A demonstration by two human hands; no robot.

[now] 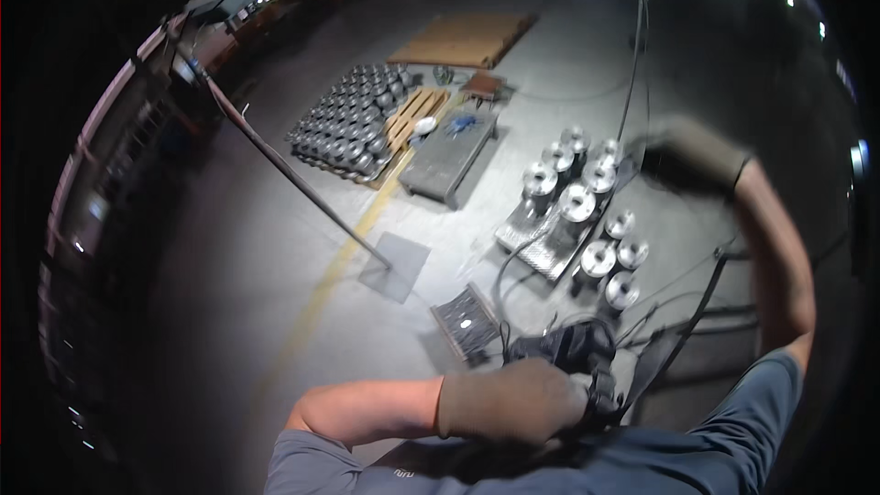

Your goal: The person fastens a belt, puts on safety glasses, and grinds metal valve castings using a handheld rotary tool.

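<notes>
My left hand [513,399], in a brownish-grey glove, is held across the front of my body. Its fingers are hidden or blurred beside a bulky black object [573,348] whose kind I cannot make out. Out to the right and raised, my right hand [692,156] wears a similar glove with a dark palm side and is smeared by motion. It is nearest to a hanging cable [630,82] and a group of shiny flanged metal parts [577,203]. Several of these stand on a ribbed metal platform [555,261]; more flanged parts [599,258] stand to its right.
A dark low bench [449,160] carries blue gloves [463,124]. Beyond it are rows of metal parts [353,119] and a wooden pallet [417,115]. A slanted pole [293,179] rises from a square floor plate [397,266]. A small dark stool-like object [466,323] and hoses lie ahead.
</notes>
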